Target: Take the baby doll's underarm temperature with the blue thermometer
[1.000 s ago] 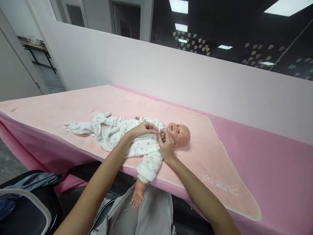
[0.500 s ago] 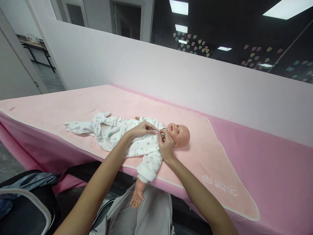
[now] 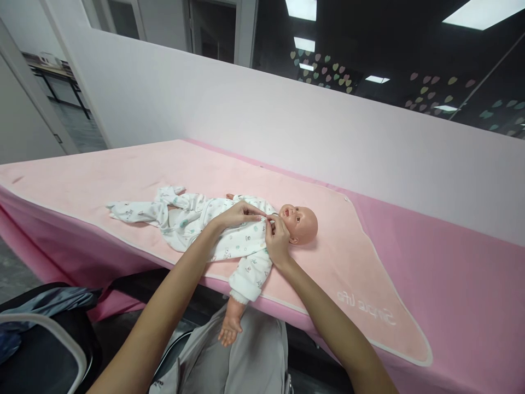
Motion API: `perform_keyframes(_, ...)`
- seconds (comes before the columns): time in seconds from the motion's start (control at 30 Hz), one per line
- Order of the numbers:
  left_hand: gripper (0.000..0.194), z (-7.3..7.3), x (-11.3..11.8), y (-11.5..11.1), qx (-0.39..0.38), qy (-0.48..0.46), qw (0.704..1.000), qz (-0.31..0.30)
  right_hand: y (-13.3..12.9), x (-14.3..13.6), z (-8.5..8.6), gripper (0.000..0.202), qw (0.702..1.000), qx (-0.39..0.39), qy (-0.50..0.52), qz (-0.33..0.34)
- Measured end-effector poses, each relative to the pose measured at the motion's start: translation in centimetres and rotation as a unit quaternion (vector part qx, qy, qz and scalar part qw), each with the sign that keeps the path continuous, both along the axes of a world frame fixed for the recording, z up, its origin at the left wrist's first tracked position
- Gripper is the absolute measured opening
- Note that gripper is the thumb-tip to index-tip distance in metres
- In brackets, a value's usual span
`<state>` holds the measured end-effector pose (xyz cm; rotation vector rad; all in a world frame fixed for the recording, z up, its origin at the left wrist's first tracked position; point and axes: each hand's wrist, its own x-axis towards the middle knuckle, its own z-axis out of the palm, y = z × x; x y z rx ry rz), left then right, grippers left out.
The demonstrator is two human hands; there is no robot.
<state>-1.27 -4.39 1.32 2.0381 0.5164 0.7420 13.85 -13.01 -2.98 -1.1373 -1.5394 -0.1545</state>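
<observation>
A baby doll point(image 3: 303, 224) lies on its back on the pink blanket, head to the right, dressed in white printed clothes point(image 3: 235, 244). My left hand point(image 3: 241, 213) is over the doll's chest, its fingertips pinching the edge of the clothes near the neck. Beside it, my right hand point(image 3: 278, 235) pinches the same part of the collar, close under the doll's chin. The fingertips of both hands nearly meet. One doll arm point(image 3: 232, 323) hangs over the table's front edge. The trouser legs point(image 3: 137, 212) stretch out to the left.
The pink blanket point(image 3: 348, 262) with pale lettering covers a table with a pink cloth point(image 3: 463, 284). A white wall with a dark window above stands behind. At the lower left is a black chair point(image 3: 45, 350) with a bluish cloth on it.
Both hands stay at the doll's collar with only slight finger movement. The whole view has shifted very slightly.
</observation>
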Motion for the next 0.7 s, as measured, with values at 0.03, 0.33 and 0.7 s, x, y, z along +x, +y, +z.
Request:
perform_keyframes(0.03,0.042,0.0,0.0,-0.05,-0.004,-0.005,1.0,0.002,0.04,-0.02,-0.04,0.02,1.0,0.002,0.004,-0.003)
perform_keyframes(0.33,0.047,-0.29,0.0,-0.1,-0.023,-0.021,0.999,0.023,0.01,-0.13,0.13,0.021,1.0,0.024,0.005,0.002)
perform_keyframes(0.7,0.034,0.23,-0.07,-0.16,0.01,0.008,1.0,0.001,-0.14,-0.09,0.28,0.024,1.0,0.019,-0.016,0.011)
